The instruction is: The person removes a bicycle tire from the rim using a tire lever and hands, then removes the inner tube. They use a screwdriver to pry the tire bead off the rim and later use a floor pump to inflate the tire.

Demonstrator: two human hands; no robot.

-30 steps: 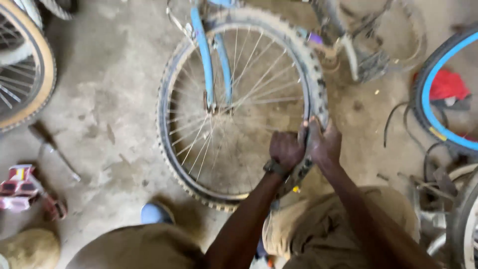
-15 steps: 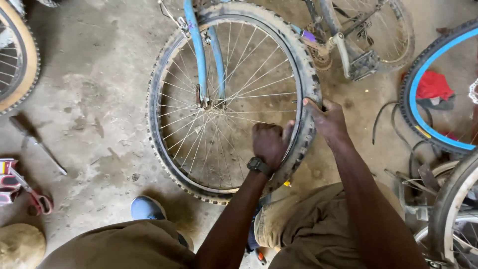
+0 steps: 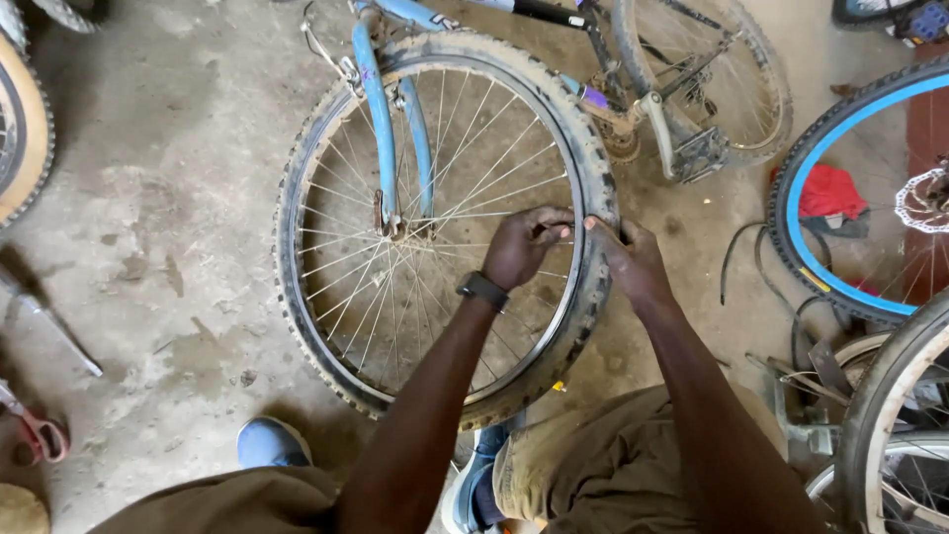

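A dusty knobby tyre (image 3: 336, 366) sits on a spoked wheel (image 3: 435, 227) held in a light blue bicycle fork (image 3: 374, 119). Both my hands are at the wheel's right side. My left hand (image 3: 527, 244), with a dark watch on the wrist, curls its fingers over the rim and the tyre's inner edge. My right hand (image 3: 631, 259) grips the tyre's outer wall beside it, thumb pressed on the tread. My knees in khaki trousers (image 3: 593, 465) are just below the wheel.
The blue bike's frame, crank and pedal (image 3: 692, 148) lie behind the wheel. A black wheel with a blue rim (image 3: 820, 267) and red cloth (image 3: 830, 193) are at right, more wheels (image 3: 890, 415) at lower right. A metal tool (image 3: 49, 326) and red-handled tool (image 3: 35, 435) lie at left.
Both hands have worked upward along the right side of the tyre, from its lower right to mid-height. The left hand has gone from a closed fist to fingers hooked over the rim.
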